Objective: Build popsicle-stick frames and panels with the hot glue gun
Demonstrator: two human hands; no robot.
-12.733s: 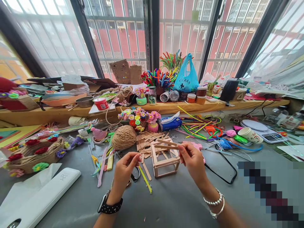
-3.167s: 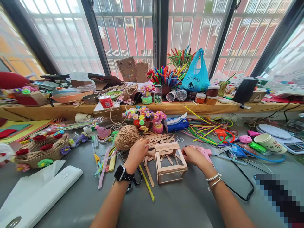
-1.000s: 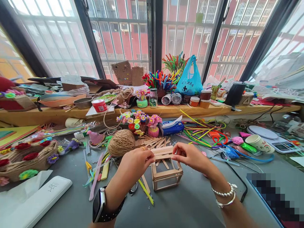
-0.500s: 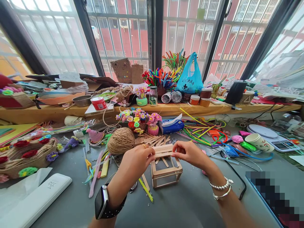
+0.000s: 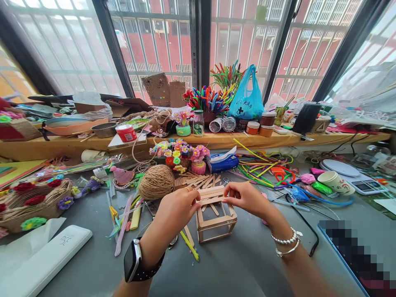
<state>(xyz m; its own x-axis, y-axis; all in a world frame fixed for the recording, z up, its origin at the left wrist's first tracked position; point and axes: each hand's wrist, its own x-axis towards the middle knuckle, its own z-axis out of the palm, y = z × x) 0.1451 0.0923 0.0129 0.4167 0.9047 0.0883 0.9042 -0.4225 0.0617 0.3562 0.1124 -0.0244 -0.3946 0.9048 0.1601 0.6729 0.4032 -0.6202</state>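
Observation:
A small open box frame built of wooden craft sticks stands on the grey table, with several flat sticks laid side by side across the back of its top. Along the front of that row lies a craft stick. My left hand pinches its left end, and my right hand pinches the right end between thumb and fingers. The fingertips partly hide both ends. Loose craft sticks are heaped behind the frame, beside a ball of twine.
A white power bank lies at front left, near a twine basket with flowers. A yellow pipe cleaner lies left of the frame. Coloured pipe cleaners, a paper cup and a scale are at right.
The view has shifted slightly. Both hands keep their pinch on the craft stick, which sits nearly the same on the frame's top.

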